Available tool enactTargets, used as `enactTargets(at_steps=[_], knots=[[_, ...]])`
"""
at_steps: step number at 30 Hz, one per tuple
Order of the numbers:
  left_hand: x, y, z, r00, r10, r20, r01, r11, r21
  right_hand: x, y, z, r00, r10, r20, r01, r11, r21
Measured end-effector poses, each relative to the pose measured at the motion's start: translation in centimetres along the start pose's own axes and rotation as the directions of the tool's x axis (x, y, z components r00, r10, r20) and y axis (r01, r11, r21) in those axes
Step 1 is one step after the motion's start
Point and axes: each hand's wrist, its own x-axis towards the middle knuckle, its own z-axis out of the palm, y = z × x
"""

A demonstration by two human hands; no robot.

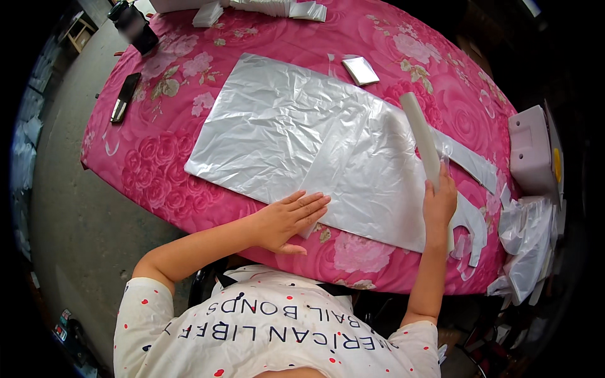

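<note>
A silvery-white plastic bag (271,126) lies spread flat and wrinkled on the table. Its two handle straps (466,160) point to the right, and a lengthwise fold or overlapping layer shows across its middle. My left hand (290,220) rests palm down on the bag's near edge, fingers stretched out, holding nothing. In my right hand (440,198) is a long, flat off-white strip (419,129), gripped round its middle. The strip stands over the bag's right part, near where the handles begin; whether it touches the plastic I cannot tell.
A pink flowered cloth (164,157) covers the table. Beyond the bag lies a small folded silvery packet (360,70). A phone (126,97) and a dark bottle (133,28) are at the left. Folded white stacks (271,7) line the far edge. At the right are a pale pink box (532,148) and crumpled plastic bags (526,246).
</note>
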Motion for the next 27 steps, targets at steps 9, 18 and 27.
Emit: enactTargets(at_steps=[9,18,27], knots=[[0.1,4.3,3.4,0.988,-0.152,-0.002,0.152,0.988,0.037,-5.7,-12.3,2.1,0.790,-0.610,0.065,0.497,0.699,0.514],[-0.2,4.3,3.3,0.990,-0.125,0.062,0.125,0.992,0.003,6.6,-11.5,7.0,0.832,-0.545,-0.101,0.548,0.779,0.304],[-3.4,1.3,2.8,0.970,0.197,-0.144,-0.193,0.980,0.045,-2.2,-12.8,3.7,0.689,-0.724,0.013,0.498,0.487,0.718]])
